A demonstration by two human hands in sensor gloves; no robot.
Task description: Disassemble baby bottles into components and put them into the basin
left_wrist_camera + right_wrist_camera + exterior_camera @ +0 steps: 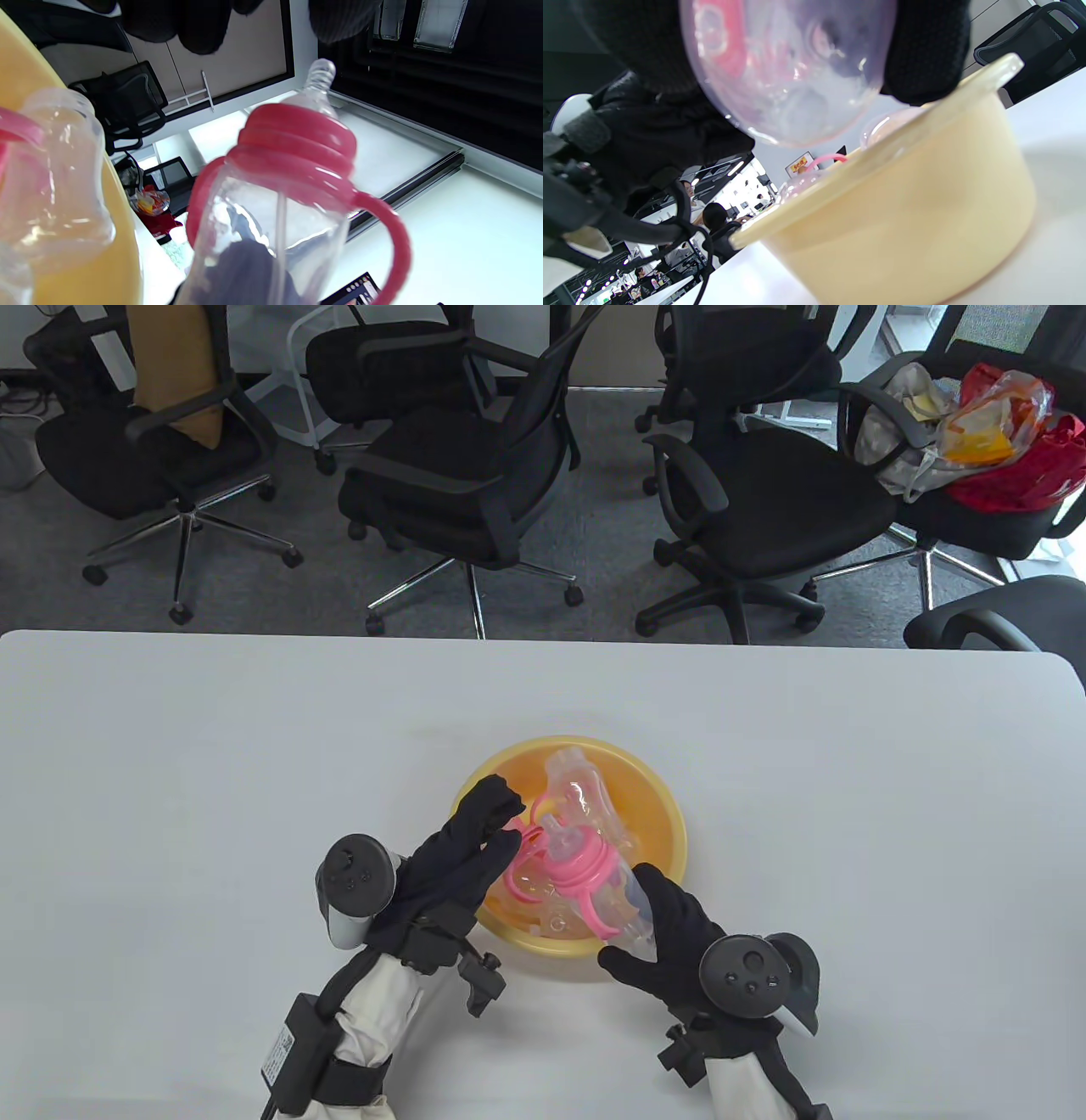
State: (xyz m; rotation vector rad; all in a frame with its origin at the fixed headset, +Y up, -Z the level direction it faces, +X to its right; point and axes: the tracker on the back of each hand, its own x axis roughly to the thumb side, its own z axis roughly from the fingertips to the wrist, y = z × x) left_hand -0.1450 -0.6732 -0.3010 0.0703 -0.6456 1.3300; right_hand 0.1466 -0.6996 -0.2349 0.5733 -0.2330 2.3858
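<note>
Loose bottle parts already lie in the yellow basin (662, 806), while the right hand (670, 933) grips an assembled pink-collared bottle (594, 874) above it and the left hand (462, 857) reaches in, fingers relaxed.

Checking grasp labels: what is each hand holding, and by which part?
Right hand grips the baby bottle by its clear lower body. Left hand holds nothing.

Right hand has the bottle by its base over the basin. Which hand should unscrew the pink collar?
Left. The right hand already grips the bottle by its base, so it is busy. The left hand is open, holds nothing, and sits right beside the pink collar above the basin.
</note>
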